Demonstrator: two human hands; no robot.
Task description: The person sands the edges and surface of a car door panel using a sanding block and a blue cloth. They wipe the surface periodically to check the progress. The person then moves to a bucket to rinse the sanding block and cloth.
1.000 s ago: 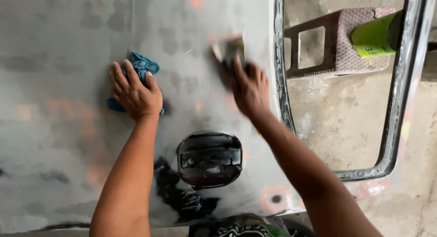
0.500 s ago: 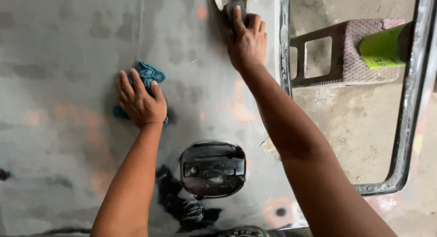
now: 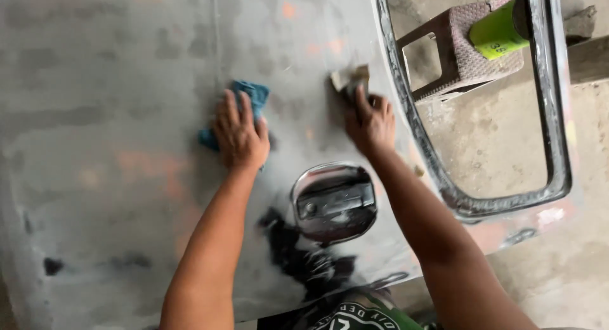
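A grey, sanded car door panel (image 3: pixel 114 102) fills most of the view. My left hand (image 3: pixel 240 135) lies flat on a blue cloth (image 3: pixel 252 94), pressing it to the panel. My right hand (image 3: pixel 370 122) presses a small tan sanding block (image 3: pixel 348 79) against the panel, close to the window frame edge. Below and between both hands sits the chrome door handle recess (image 3: pixel 333 202), with a dark wet smear under it.
The door's empty window frame (image 3: pixel 558 146) shows concrete floor through it. A purple-brown plastic stool (image 3: pixel 466 54) stands beyond, with a lime green can (image 3: pixel 498 32) lying on it. Orange primer patches dot the panel.
My right hand has drawn the sanding block back down the panel toward me after reaching far up. My left hand has stayed on the blue cloth.
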